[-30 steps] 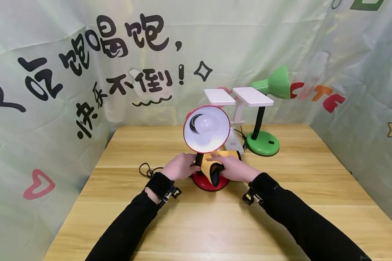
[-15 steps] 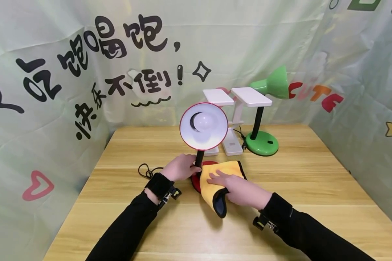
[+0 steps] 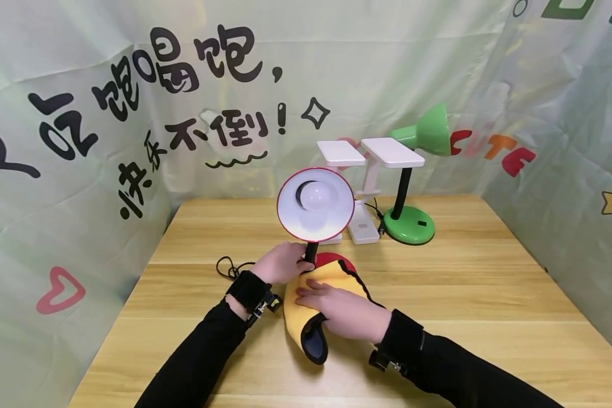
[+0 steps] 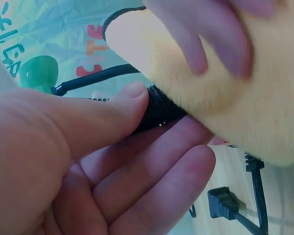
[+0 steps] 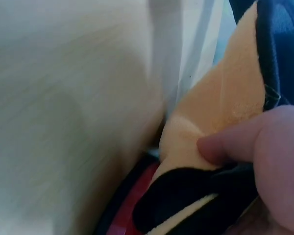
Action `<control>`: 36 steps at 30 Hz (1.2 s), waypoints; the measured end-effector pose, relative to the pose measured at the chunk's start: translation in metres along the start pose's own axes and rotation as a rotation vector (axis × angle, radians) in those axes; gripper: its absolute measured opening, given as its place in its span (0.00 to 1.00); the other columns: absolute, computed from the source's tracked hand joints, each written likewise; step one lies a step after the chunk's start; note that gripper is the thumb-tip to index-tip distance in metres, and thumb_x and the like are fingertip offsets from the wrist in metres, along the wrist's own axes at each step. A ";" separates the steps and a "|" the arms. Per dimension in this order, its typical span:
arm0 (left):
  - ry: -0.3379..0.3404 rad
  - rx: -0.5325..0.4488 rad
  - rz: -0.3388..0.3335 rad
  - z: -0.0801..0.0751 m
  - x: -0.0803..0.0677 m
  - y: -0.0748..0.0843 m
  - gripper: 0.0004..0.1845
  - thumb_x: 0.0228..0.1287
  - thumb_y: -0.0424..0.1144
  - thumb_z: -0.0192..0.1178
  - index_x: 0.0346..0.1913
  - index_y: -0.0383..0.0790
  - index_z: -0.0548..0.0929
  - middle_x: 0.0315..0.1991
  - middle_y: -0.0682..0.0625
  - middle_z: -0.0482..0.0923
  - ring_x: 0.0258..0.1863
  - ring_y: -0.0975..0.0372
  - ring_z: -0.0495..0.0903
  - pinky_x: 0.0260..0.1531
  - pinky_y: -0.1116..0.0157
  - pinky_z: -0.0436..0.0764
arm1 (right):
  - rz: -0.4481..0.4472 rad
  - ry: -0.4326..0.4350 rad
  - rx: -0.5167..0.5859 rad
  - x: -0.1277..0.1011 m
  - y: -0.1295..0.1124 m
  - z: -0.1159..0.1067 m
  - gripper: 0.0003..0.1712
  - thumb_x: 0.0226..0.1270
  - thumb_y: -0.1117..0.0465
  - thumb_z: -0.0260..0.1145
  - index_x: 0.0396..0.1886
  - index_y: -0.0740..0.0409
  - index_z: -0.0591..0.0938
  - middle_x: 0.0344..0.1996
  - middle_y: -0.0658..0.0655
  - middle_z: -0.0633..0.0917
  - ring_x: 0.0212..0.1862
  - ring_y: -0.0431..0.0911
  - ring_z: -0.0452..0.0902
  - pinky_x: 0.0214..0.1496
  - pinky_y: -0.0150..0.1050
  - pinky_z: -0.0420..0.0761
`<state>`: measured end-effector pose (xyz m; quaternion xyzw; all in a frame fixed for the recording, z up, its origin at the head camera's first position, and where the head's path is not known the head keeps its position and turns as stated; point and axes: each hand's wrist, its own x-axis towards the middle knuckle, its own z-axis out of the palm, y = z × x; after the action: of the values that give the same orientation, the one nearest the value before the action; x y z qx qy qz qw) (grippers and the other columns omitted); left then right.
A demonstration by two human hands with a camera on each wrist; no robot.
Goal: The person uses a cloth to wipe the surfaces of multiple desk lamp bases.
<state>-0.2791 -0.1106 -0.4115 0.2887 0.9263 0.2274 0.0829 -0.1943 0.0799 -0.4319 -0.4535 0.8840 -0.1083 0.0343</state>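
A desk lamp with a red-rimmed shade stands mid-table, white bulb facing me. My left hand grips its black neck, thumb on one side and fingers on the other; in the left wrist view the neck looks ribbed. My right hand holds a yellow plush cloth with a dark blue backing, fingers spread over its top. The right wrist view shows the thumb against the cloth's folded edge. Draped in front of the lamp, the cloth hides most of the red base.
Behind stand two white lamps, one with a flat head, and a green lamp to the right. A black cord lies left of my left hand; a plug shows on the wooden table. A printed curtain surrounds the table.
My right hand has drawn the cloth forward off the lamp's base, then leftward in front of it. The shade has shifted slightly left. My left hand stays on the neck.
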 end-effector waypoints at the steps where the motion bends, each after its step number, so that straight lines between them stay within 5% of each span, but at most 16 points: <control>1: 0.000 -0.006 0.002 0.000 0.000 0.000 0.06 0.74 0.42 0.61 0.45 0.43 0.83 0.31 0.51 0.84 0.25 0.64 0.75 0.30 0.68 0.72 | -0.004 0.014 -0.003 0.002 -0.001 0.001 0.38 0.53 0.81 0.60 0.66 0.57 0.78 0.69 0.59 0.76 0.74 0.60 0.67 0.72 0.52 0.72; 15: -0.009 0.016 -0.012 0.001 0.000 -0.005 0.10 0.73 0.44 0.62 0.45 0.41 0.79 0.26 0.53 0.75 0.23 0.63 0.73 0.27 0.68 0.71 | 0.130 -0.062 0.197 -0.026 0.015 -0.020 0.37 0.56 0.83 0.55 0.65 0.57 0.79 0.65 0.57 0.81 0.71 0.55 0.72 0.69 0.53 0.74; 23: -0.004 0.019 0.001 0.001 -0.001 -0.006 0.09 0.73 0.44 0.62 0.45 0.42 0.79 0.26 0.54 0.76 0.23 0.64 0.72 0.28 0.68 0.71 | 0.215 0.043 0.259 -0.040 0.049 -0.019 0.36 0.56 0.81 0.56 0.66 0.59 0.77 0.63 0.58 0.82 0.66 0.54 0.77 0.67 0.53 0.75; 29: -0.015 -0.005 -0.013 -0.001 -0.003 -0.004 0.09 0.73 0.44 0.61 0.44 0.42 0.79 0.27 0.54 0.78 0.23 0.65 0.73 0.28 0.69 0.71 | 0.374 0.156 0.363 -0.035 0.080 -0.025 0.29 0.57 0.78 0.58 0.58 0.56 0.80 0.47 0.54 0.85 0.42 0.46 0.76 0.47 0.42 0.75; 32: -0.020 -0.010 -0.017 -0.002 -0.003 -0.001 0.09 0.73 0.43 0.62 0.43 0.41 0.78 0.26 0.53 0.77 0.23 0.64 0.72 0.28 0.69 0.70 | 0.423 0.224 0.378 -0.032 0.092 -0.029 0.28 0.58 0.76 0.59 0.57 0.54 0.81 0.46 0.54 0.85 0.45 0.47 0.78 0.51 0.44 0.78; 36: -0.026 -0.019 -0.014 -0.004 -0.004 0.001 0.09 0.73 0.43 0.62 0.43 0.41 0.77 0.26 0.53 0.75 0.23 0.64 0.71 0.28 0.68 0.70 | 0.472 0.265 0.348 -0.026 0.097 -0.029 0.34 0.58 0.75 0.59 0.65 0.53 0.78 0.58 0.57 0.84 0.55 0.51 0.79 0.60 0.51 0.78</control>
<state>-0.2765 -0.1136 -0.4077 0.2844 0.9249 0.2319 0.0995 -0.2601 0.1603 -0.4266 -0.2053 0.9297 -0.3052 0.0201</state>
